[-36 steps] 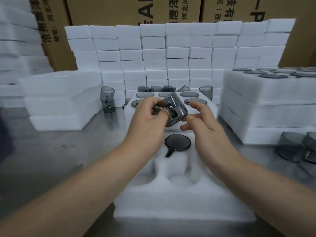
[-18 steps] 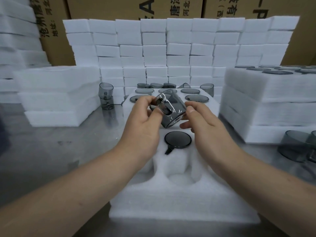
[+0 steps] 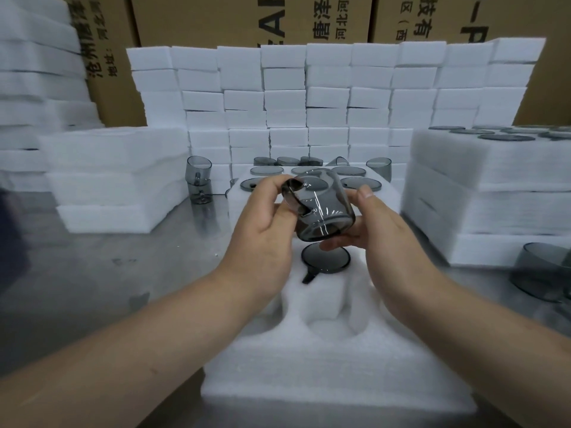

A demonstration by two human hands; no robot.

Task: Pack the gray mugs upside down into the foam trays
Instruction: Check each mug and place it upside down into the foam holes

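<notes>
Firstly, cartons (image 3: 247,17) at 12 o'clock: printed 唐泽, 河北, 沧州, 地址. The large Latin letters are cut off by the top edge and not readable in full.

Centre: mug (image 3: 321,211), gray and tilted, held above the tray (image 3: 324,359). Left hand (image 3: 262,233) pinches its handle side. Right hand (image 3: 383,233) grasps the opposite wall, fingers curled beneath.

At its 6 o'clock: packed mug (image 3: 326,257), base up, seated in the tray. The forearms partly hide the near pockets.

10 o'clock: two stacked mugs (image 3: 198,180).

3 o'clock: blurred mugs (image 3: 543,273), cut off by the edge, count unclear.
</notes>
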